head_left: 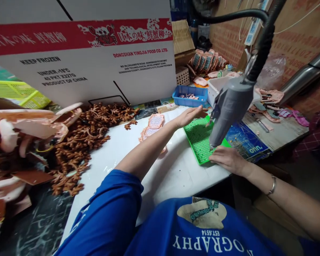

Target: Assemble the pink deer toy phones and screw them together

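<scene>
Fingers of the bare left hand [190, 116] and bare right hand [228, 159] are by the green rectangular perforated-plastic tray [198, 141]; whether gripping, I cannot tell. Probably light, stiff; best held by opposite rims.

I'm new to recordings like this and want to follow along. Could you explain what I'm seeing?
There's no robot here: a person works with two bare hands. The single picture comes from a camera on their head, looking forward and down. The left hand reaches out near the far side of a green perforated tray. The right hand is at its near edge, by the tip of a grey tool with a dark cable. Whether either holds something small, I can't tell. On the white surface lie pink-rimmed pieces, with brown branching pieces heaped further left.
</scene>
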### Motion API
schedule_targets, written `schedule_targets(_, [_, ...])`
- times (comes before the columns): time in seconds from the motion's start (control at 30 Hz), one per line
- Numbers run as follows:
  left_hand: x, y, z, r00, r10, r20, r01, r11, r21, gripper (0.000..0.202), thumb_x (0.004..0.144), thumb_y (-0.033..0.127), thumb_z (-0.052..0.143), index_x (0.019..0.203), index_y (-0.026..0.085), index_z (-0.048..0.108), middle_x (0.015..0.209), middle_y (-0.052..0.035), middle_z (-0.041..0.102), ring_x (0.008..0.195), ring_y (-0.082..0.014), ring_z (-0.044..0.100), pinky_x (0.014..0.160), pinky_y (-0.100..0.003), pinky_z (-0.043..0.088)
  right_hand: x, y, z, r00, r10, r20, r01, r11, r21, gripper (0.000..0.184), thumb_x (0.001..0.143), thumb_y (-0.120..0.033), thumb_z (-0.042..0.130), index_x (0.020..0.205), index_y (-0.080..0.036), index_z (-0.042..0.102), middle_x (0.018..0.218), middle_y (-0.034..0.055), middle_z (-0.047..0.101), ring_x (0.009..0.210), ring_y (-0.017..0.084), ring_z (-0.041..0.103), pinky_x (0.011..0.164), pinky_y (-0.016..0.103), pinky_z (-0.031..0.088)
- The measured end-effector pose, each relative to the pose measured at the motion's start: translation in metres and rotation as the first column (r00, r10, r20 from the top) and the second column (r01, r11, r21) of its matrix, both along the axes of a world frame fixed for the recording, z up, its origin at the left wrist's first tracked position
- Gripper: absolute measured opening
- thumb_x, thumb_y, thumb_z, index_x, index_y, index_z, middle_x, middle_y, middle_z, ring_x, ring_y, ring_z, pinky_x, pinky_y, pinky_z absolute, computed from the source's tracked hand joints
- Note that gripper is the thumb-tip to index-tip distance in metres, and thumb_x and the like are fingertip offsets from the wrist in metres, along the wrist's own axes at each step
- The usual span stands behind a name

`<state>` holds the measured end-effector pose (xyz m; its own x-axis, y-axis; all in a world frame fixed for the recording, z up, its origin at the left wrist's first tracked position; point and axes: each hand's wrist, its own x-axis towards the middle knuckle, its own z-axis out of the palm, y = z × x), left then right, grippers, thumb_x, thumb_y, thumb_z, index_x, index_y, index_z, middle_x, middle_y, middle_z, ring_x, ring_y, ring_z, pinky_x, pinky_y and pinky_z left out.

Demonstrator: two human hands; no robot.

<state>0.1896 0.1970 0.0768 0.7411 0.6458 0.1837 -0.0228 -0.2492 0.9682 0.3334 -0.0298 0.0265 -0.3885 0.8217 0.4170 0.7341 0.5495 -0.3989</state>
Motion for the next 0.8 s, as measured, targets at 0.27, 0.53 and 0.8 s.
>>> schedule_targets(0.27, [-0.090, -0.038, 0.008, 0.996, 0.059, 0.063, -0.052, 0.993, -0.106, 0.065, 0.095, 0.067, 0.041, 0.111, 0.010, 0.068, 0.101, -0.0150, 0.075, 0.088, -0.0217, 0.072, 0.084, -0.035, 0.057, 0.021, 0.004, 0.009, 0.856, -0.241, -0.458, 0.265, 0.964, -0.012, 0.063, 0.093, -0.061, 0.049, 0.145, -0.029, 0.034, 0.125, 0.0133, 0.060, 0.111, 0.024, 0.065, 0.091, 0.041, 0.058])
schedule_targets(0.53, [-0.145, -0.131, -0.025, 0.955, -0.018, -0.296, 0.137, 0.911, 0.388, 0.036, 0.101, 0.040, 0.046, 0.113, 0.015, 0.069, 0.106, -0.0133, 0.074, 0.093, -0.0218, 0.069, 0.083, -0.034, 0.053, 0.004, 0.037, 0.038, 0.724, -0.269, -0.636, 0.304, 0.951, -0.057, 0.058, 0.100, -0.046, 0.035, 0.154, -0.033, 0.017, 0.157, 0.0089, 0.036, 0.145, 0.024, 0.037, 0.119, 0.048, 0.036])
schedule_targets(0.8, [-0.159, -0.184, -0.032, 0.924, -0.170, -0.342, 0.317, 0.840, 0.441, 0.031, 0.102, 0.026, 0.040, 0.120, 0.015, 0.063, 0.109, -0.0144, 0.070, 0.099, -0.0216, 0.067, 0.085, -0.031, 0.053, 0.022, 0.081, 0.021, 0.563, -0.375, -0.737, -0.112, 0.848, -0.517, 0.057, 0.093, -0.068, 0.035, 0.129, -0.025, 0.048, 0.122, 0.0137, 0.066, 0.109, 0.024, 0.067, 0.097, 0.047, 0.056])
